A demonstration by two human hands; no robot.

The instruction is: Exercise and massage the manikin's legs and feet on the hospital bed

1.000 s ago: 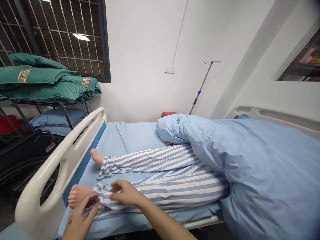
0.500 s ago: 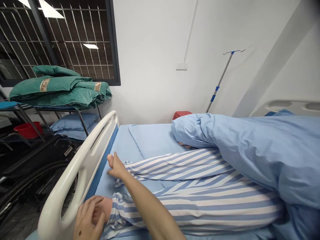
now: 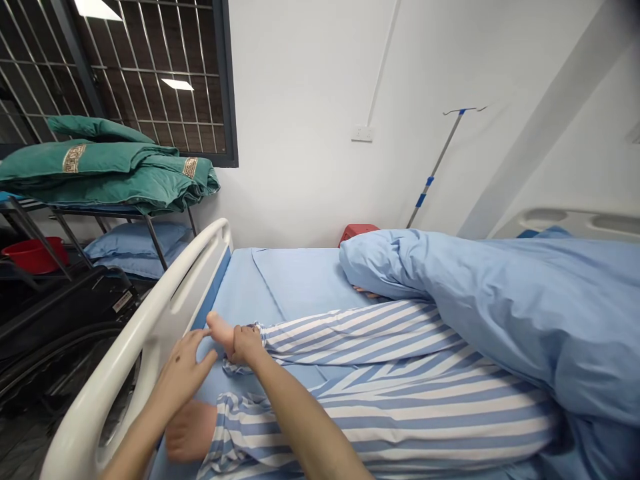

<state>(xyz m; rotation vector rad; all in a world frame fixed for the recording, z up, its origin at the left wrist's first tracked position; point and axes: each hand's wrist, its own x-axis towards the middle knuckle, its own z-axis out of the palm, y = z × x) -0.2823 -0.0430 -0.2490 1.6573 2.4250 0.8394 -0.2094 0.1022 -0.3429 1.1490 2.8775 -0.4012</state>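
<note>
A person in blue-and-white striped trousers point(image 3: 360, 393) lies on the bed, both bare feet toward the footboard. My right hand point(image 3: 247, 343) wraps around the ankle of the far foot point(image 3: 219, 331), just below the trouser cuff. Beside that foot's sole is my left hand point(image 3: 186, 367), its fingers apart and its fingertips close to the foot; whether they touch it I cannot tell. Beneath my left wrist, the near foot point(image 3: 193, 430) rests on the blue sheet point(image 3: 295, 273).
The pale footboard point(image 3: 117, 353) rises left of my left hand, with a wheelchair point(image 3: 75, 313) beyond it. A blue quilt point(image 3: 480, 300) lies bunched over the person's upper legs. Green folded bedding point(image 3: 115, 167) is stacked by the window. An IV pole point(image 3: 437, 167) stands near the wall.
My left hand has left the near foot and moved up and away from me to the far foot. My right hand has shifted from the far foot's forward part to its ankle.
</note>
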